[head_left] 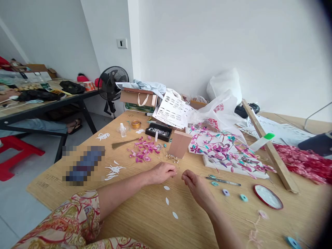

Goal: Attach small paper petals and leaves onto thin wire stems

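Over the middle of the wooden table (140, 211), my left hand (163, 172) has its fingers pinched together. My right hand (193, 183) is closed in a pinch a short way to its right. Whatever lies between the fingertips of either hand is too small to make out. Just below and between the hands are a white leaf-shaped piece (166, 188), a second one (167, 201) and a third (175, 215). Pink petals (144, 149) are scattered beyond my left hand. A wooden block (180, 144) stands upright behind the hands, with small beads at its foot.
Right of my hands lie tweezers (224, 181), thread spools (243, 197) and a round red-rimmed dish (268, 196). Flower pieces rest on white foam (236, 166), beside a long wooden bar (269, 148). White cut-outs (114, 171) lie left. A fan (112, 83) stands behind.
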A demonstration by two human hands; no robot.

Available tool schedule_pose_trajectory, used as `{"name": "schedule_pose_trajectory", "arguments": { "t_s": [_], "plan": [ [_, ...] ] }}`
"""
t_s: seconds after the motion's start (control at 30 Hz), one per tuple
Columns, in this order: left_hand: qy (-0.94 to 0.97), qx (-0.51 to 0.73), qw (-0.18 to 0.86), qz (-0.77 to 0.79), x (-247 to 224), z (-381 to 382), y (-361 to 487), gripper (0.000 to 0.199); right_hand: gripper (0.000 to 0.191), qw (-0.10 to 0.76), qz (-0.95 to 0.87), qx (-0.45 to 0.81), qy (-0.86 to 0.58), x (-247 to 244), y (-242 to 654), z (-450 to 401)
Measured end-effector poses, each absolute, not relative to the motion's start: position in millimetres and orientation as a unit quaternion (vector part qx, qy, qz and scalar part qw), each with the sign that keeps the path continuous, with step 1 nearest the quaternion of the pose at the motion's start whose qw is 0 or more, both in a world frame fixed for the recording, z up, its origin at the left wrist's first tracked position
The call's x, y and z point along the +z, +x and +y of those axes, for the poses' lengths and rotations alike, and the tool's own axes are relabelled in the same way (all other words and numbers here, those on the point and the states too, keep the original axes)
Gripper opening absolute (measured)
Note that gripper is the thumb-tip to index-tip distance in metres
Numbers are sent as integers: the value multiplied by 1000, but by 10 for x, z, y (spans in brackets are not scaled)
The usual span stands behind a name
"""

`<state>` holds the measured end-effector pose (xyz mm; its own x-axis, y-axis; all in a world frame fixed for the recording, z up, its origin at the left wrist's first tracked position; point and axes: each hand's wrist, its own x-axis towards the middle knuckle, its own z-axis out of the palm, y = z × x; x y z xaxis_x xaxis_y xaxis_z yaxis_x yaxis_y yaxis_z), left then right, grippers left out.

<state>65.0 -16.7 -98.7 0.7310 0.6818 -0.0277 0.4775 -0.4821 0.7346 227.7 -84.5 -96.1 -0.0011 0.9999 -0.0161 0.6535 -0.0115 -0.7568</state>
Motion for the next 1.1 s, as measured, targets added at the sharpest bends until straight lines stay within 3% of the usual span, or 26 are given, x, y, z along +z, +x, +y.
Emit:
{"name": "schedule_pose_trajectory", "arguments": {
  "t_s": [0.53, 0.77, 1.1],
  "plan": [
    [856, 127, 301, 400, -1130, -189, 672, 19, 19, 294, -646, 268, -652, -1195, 2362, -833],
    [869, 132, 304, 369, -1106, -206, 667, 19, 29, 331, -607, 353, -631, -1148, 2362, -845],
    [883, 96, 321, 329, -876, -294, 697, 19, 27, 339, -607, 426, -579, -1113, 2296, -887]
  ]
}}
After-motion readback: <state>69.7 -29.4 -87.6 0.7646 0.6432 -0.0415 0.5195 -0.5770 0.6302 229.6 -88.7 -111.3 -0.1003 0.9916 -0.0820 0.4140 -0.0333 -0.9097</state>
